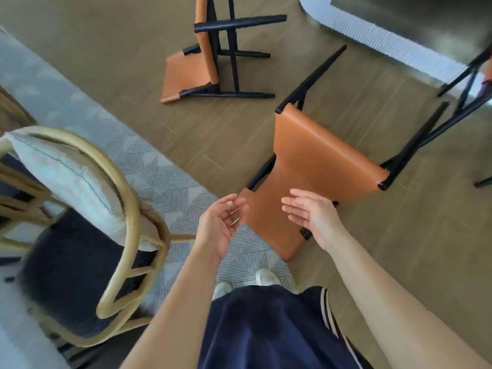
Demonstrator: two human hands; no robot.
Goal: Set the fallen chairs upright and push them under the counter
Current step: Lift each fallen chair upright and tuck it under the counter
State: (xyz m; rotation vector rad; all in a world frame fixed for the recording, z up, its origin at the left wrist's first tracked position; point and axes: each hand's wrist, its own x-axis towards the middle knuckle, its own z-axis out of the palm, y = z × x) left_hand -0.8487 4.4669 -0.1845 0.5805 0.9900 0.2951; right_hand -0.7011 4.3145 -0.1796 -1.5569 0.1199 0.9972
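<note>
Reaching toward a toppled chair

Both hands, left (pixel 222 225) and right (pixel 311 218), hung open and empty above the near chair (pixel 314 155); another chair (pixel 202 59) lay beyond.

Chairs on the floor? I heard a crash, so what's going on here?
A person is reaching with both open hands, left hand and right hand, toward the nearer fallen chair, not gripping it yet. A second fallen chair lies farther off. The counter stands at upper right.
</note>
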